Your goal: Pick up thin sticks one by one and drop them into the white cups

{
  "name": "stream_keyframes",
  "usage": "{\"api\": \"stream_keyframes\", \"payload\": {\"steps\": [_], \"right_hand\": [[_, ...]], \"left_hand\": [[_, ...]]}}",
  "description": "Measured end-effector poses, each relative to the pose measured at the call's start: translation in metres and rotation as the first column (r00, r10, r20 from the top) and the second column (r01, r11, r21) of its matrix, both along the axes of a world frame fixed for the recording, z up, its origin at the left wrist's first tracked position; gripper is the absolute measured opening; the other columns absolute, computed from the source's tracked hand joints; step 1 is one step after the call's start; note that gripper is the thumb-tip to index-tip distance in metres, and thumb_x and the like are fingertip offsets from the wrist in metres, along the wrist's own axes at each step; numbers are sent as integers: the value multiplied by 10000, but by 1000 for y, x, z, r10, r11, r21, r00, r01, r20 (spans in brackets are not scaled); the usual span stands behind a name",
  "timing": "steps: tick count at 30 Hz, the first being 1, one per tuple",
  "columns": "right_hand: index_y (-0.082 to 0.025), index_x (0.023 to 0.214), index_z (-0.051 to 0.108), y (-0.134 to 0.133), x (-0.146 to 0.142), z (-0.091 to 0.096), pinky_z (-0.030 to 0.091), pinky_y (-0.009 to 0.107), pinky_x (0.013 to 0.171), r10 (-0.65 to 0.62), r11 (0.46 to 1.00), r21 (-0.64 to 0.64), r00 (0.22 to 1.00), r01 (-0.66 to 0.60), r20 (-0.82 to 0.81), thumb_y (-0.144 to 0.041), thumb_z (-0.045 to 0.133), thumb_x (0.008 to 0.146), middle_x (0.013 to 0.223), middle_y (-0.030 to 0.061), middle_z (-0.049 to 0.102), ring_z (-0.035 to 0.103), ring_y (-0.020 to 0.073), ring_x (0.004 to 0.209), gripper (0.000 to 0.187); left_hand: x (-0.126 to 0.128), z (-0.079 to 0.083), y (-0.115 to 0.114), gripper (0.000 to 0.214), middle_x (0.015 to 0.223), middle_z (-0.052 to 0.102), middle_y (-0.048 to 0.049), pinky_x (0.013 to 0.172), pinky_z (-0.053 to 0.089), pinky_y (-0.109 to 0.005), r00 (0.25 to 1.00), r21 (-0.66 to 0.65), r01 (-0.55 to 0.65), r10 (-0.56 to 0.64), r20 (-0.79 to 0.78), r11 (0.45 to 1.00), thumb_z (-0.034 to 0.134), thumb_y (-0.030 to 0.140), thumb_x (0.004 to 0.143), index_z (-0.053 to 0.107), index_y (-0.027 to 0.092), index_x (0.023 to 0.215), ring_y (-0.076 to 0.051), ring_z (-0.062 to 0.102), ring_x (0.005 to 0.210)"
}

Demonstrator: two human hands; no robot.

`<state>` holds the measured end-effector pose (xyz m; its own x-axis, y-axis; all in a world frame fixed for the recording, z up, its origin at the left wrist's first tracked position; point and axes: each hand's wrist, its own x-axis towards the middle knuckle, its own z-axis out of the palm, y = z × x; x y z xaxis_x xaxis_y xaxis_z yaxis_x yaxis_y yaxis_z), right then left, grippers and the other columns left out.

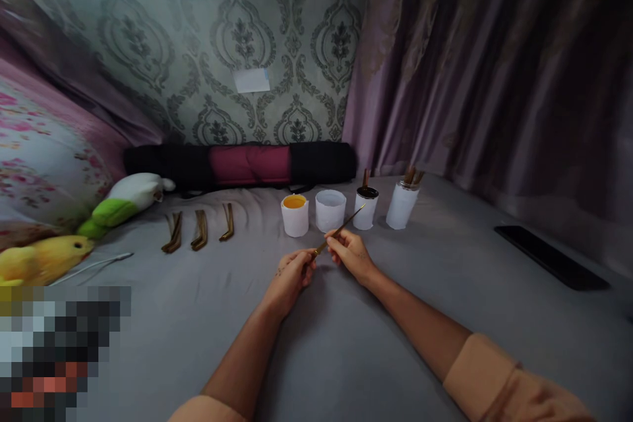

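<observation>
A thin brown stick (352, 216) with a yellowish upper end slants up to the right between my hands. My left hand (293, 277) is closed around its lower part, where a small golden patch shows by the fingers. Higher up, the fingers of my right hand (350, 252) pinch the same stick. Just beyond my hands stand a white cup with yellow-orange contents (295, 219) and a plain white cup (330, 212). A white cup with a dark top (366, 212) has a brown piece sticking out. Several brown pieces rise from the tilted white cup (401, 206).
Three bent brown bundles (199, 231) lie on the grey sheet (208, 323) to the left. Plush toys (123, 204) and a white cable (99, 264) are farther left. A black phone-like slab (551, 257) lies right. A black and maroon roll (247, 163) lies along the wall.
</observation>
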<state>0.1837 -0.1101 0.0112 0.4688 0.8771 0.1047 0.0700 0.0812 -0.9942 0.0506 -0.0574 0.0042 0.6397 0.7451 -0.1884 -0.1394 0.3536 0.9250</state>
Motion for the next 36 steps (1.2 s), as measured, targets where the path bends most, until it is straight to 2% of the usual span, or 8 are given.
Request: {"api": "stream_keyframes", "payload": {"steps": [9,18,23,28,36], "right_hand": [[-154,785,538,1,3,1,325,179,362,-70,997,24,996,72,-58,-366,546,690,540,-49,489,429,57,395,232],[-161,722,521,1,16,9,319,181,368,-170,978,108,982,179,-86,-421,555,690,537,-41,477,417,59,408,264],[-146,764,542,-2,29,13,308,180,365,-239,954,152,963,257,-124,-467,551,690,553,-31,479,411,55,413,329],[-147,778,551,-8,37,17,331,185,379,-304,919,201,935,338,-182,-462,550,696,578,-28,492,428,56,429,325],[-151,766,546,-19,42,25,334,188,383,-371,899,159,903,407,-215,-434,586,667,597,-10,539,446,61,431,303]], "left_hand": [[-1,2,1,283,572,476,18,398,233,-181,1000,-59,10,-9,13,998,551,245,612,586,83,841,-42,367,425],[-2,0,3,271,566,462,26,400,227,-184,999,-85,35,-34,12,996,562,262,589,588,98,803,-41,357,426],[-1,-4,4,299,573,475,17,402,237,-189,999,-73,27,-26,20,997,560,282,584,595,99,817,-47,361,428],[-2,-2,3,280,550,472,19,397,226,-182,999,-92,30,-28,33,995,553,243,573,587,95,808,-44,355,420],[-3,-2,3,260,555,459,24,395,219,-180,998,-71,60,-57,38,996,560,236,577,586,103,799,-39,355,417]]}}
